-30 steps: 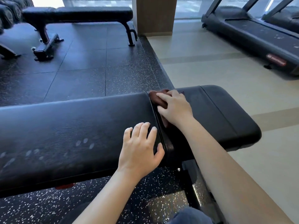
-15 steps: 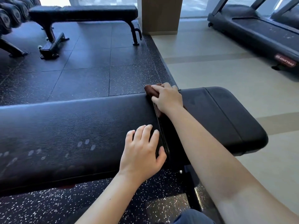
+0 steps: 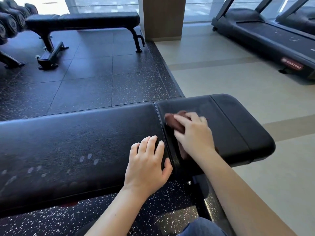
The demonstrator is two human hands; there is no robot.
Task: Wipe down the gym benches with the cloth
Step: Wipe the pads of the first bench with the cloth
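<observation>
On the black padded vinyl worktop of the near gym bench, a bunched reddish-brown cloth is held down by the right hand, whose fingers are curled over the bundle. The cloth is laid on the shorter pad, just right of the narrow gap between the two pads, with one end seen beyond the fingertips and a fold seen under the wrist. The left hand is laid flat on the longer pad, just left of the gap; its fingers are nearly straight and slightly spread, and nothing is held. Pale fingermarks are seen on that pad, left of the hand. Farther off, a second black flat bench is stood on dark speckled rubber floor tiles, with black dumbbells at its left, a brown wooden pillar at its right and a black treadmill across the pale floor.
</observation>
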